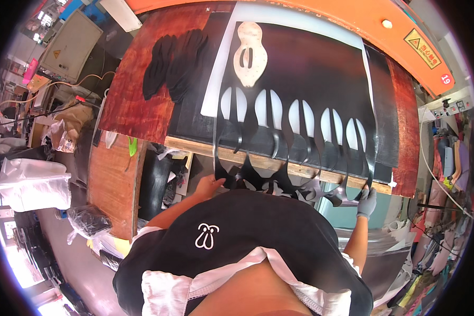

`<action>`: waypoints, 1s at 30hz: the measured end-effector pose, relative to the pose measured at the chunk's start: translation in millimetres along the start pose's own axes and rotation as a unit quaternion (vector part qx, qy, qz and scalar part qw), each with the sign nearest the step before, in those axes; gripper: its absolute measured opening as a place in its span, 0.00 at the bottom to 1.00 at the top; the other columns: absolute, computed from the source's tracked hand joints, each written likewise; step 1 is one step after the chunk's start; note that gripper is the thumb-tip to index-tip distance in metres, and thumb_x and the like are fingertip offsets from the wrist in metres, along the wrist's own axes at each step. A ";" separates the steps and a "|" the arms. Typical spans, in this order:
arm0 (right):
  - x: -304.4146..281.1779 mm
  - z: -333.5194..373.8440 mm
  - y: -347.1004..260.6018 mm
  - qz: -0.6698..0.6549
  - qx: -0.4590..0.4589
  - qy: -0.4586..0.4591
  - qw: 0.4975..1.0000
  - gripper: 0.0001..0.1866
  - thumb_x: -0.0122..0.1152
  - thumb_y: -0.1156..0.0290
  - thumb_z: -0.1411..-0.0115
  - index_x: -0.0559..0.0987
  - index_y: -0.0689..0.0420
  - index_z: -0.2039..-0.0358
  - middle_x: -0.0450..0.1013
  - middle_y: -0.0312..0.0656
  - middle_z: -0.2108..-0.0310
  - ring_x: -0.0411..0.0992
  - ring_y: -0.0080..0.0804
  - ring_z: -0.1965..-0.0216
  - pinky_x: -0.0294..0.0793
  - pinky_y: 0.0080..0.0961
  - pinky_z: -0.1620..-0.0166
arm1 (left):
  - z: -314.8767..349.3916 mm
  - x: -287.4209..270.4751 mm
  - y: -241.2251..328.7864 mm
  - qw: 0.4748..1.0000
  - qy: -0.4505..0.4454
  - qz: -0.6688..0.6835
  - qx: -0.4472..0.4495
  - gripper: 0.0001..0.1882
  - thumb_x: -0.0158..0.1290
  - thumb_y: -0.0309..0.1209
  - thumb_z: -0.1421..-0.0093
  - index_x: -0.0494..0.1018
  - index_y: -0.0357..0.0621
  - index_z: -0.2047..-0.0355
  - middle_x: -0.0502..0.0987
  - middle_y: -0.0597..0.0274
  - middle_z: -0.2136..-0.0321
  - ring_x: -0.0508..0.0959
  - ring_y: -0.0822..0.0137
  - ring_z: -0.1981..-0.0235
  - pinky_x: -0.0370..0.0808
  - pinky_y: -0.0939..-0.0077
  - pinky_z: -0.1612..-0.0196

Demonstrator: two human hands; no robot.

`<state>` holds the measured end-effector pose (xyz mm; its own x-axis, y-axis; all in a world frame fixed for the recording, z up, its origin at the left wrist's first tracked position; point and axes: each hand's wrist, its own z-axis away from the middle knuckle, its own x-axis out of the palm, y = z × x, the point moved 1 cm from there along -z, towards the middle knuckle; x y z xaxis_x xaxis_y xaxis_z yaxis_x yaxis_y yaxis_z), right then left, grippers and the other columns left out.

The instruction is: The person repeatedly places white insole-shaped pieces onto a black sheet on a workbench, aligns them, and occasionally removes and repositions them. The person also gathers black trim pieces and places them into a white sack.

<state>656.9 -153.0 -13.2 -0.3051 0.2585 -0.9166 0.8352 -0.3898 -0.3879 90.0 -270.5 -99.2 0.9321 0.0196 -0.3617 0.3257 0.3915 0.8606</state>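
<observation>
Both hands grip the near edge of a black sheet (321, 58) that lies across the table and droops over its front. A row of shoe-upper-shaped holes runs through the sheet, and its near part hangs in thin strips. My left hand (209, 186), bare, pinches the left corner. My right hand (367, 202), in a grey glove, is closed on the right corner. A cream cutting die (250, 58) with a slotted middle lies on the sheet's far left part. Beneath the sheet a white board (220, 79) shows along its edges and through the holes.
Two stacks of black cut pieces (187, 66) sit on the reddish table (129, 110) at left. An orange machine beam (326, 11) spans the far side. Clear plastic bags (34, 181) stand at far left; hanging materials (447, 163) crowd the right. A wooden rail (195, 147) edges the table.
</observation>
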 end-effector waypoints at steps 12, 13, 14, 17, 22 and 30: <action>-24.8 6.2 -42.0 0.088 -0.131 0.042 0.987 0.25 0.60 0.58 0.46 0.69 0.61 0.54 0.67 0.51 0.56 0.66 0.50 0.53 0.66 0.41 0.53 | -43.9 -3.0 -16.1 0.979 -0.110 -0.168 -0.035 0.18 0.50 0.46 0.42 0.76 0.42 0.67 0.76 0.45 0.76 0.77 0.46 0.70 0.72 0.57 0.67; -21.1 7.8 -55.6 0.094 -0.151 0.047 0.983 0.24 0.60 0.59 0.46 0.68 0.62 0.54 0.67 0.52 0.56 0.66 0.51 0.53 0.66 0.40 0.52 | -48.0 -8.6 -22.8 0.983 -0.104 -0.150 0.032 0.18 0.51 0.45 0.42 0.75 0.45 0.61 0.77 0.46 0.73 0.77 0.48 0.66 0.72 0.60 0.64; -18.1 7.5 -66.8 0.070 -0.163 0.063 0.982 0.24 0.60 0.61 0.46 0.68 0.62 0.54 0.67 0.51 0.56 0.66 0.50 0.53 0.66 0.39 0.52 | -45.8 -10.1 -35.4 0.973 -0.167 -0.131 -0.094 0.18 0.52 0.46 0.43 0.76 0.45 0.62 0.77 0.45 0.71 0.77 0.48 0.65 0.71 0.60 0.63; 1.5 10.6 -91.7 -0.036 -0.217 0.053 0.974 0.20 0.60 0.70 0.45 0.68 0.63 0.54 0.65 0.48 0.55 0.67 0.42 0.53 0.67 0.32 0.53 | -47.1 -17.3 -58.8 0.969 -0.158 -0.178 0.064 0.23 0.52 0.50 0.45 0.76 0.40 0.66 0.77 0.44 0.69 0.76 0.48 0.64 0.71 0.58 0.61; 34.0 10.8 -107.5 -0.192 -0.251 -0.130 0.940 0.22 0.52 0.78 0.42 0.61 0.65 0.47 0.64 0.45 0.53 0.64 0.38 0.47 0.61 0.31 0.43 | -33.3 -48.9 -68.8 0.993 -0.116 0.004 -0.016 0.11 0.54 0.32 0.45 0.76 0.43 0.62 0.77 0.60 0.72 0.72 0.70 0.70 0.70 0.72 0.63; 51.5 -19.3 -127.2 -0.036 -0.389 -0.162 0.906 0.19 0.57 0.71 0.42 0.69 0.62 0.52 0.62 0.43 0.55 0.66 0.35 0.53 0.65 0.27 0.48 | -23.2 -64.5 -49.2 0.976 -0.106 0.127 -0.142 0.16 0.55 0.30 0.48 0.76 0.41 0.58 0.78 0.61 0.67 0.73 0.73 0.69 0.70 0.77 0.65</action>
<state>543.8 -73.1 -9.2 -0.3842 -0.0628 -0.9211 0.8393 0.3919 -0.3768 10.1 -269.7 -126.5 0.9987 -0.0306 -0.0412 0.0513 0.6381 0.7682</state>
